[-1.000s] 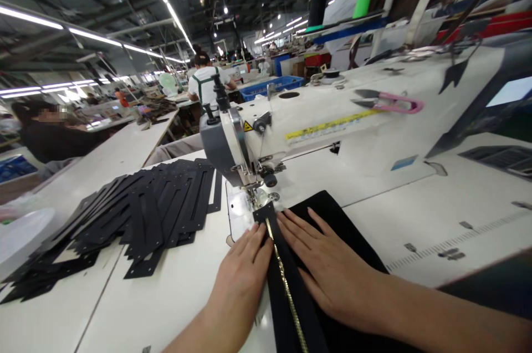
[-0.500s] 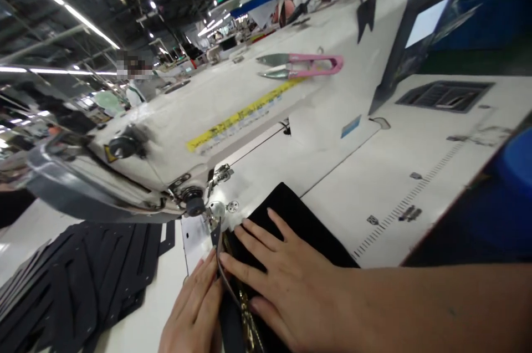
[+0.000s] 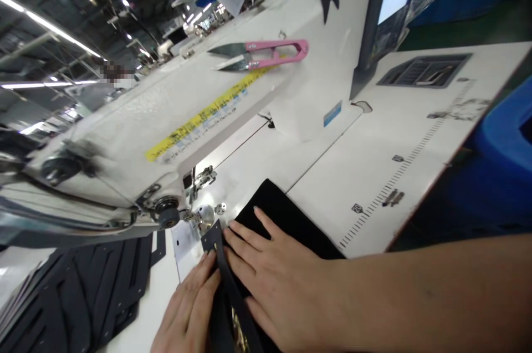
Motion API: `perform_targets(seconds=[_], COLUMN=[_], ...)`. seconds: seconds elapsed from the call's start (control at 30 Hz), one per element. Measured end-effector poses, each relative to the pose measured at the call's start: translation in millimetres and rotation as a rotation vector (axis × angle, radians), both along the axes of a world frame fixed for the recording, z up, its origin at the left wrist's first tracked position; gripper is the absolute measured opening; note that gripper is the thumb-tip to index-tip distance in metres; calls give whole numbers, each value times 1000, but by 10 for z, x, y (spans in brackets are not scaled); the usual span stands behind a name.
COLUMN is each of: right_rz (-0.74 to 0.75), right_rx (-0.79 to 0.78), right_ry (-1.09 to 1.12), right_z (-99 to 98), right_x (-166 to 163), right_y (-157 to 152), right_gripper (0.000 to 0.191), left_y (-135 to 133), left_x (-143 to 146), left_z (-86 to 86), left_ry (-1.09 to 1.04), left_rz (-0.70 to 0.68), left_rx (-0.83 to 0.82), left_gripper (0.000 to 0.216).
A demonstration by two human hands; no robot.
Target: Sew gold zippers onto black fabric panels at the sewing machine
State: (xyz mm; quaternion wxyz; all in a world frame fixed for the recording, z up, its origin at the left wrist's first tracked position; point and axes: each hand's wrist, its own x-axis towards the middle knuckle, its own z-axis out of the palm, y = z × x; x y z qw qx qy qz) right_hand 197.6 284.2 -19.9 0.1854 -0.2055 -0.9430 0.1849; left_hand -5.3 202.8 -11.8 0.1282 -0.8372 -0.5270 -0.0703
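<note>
A black fabric piece (image 3: 286,217) with a zipper strip (image 3: 226,281) lies under the presser foot (image 3: 202,219) of a white sewing machine (image 3: 166,126). My left hand (image 3: 189,306) lies flat on the table, fingers together, pressing the left edge of the zipper strip. My right hand (image 3: 270,281) rests flat on the black fabric, fingers spread, fingertips close to the presser foot. A bit of gold zipper teeth shows between the two hands at the bottom edge.
Pink thread snips (image 3: 266,54) lie on top of the machine arm. A pile of black cut-out pieces (image 3: 78,292) sits on the table at the left. A control panel (image 3: 390,4) stands at the back right, and a blue bin (image 3: 507,148) sits beyond the table's right edge.
The camera has swung right and closer to the machine. Both hands stay flat on the fabric and zipper strip, now nearer the presser foot; most of the zipper teeth are out of sight.
</note>
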Motion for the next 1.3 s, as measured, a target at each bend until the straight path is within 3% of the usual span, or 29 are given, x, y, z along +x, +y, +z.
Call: perform_targets(seconds=[0.2,0.37,0.5,0.77,1.03,1.3], right_rz=[39,61,89,66,119,149], right_rx=[-39,-1,104,325,220,265], right_ry=[-55,-164,-242,-156,-237,-236], right_z=[16,61,74,-10,23,-76], right_x=[-7,-38,-105,-319,-417,-426], right_y=[-26,-37,-17,161,352,418], right_gripper=[54,54,56,63,59,60], left_y=[-48,-88,-61,138,276,306], left_x=[53,98,111,-9,-119,-124], left_z=[-80,-166,-141,-120,-170,-177], left_ry=[-9,-57,-15,-25,17,11], left_rz=[-2,91,59,105,80,88], left_rx=[85,168,249,264,264,272], left_gripper=[38,33,34,32,32,29])
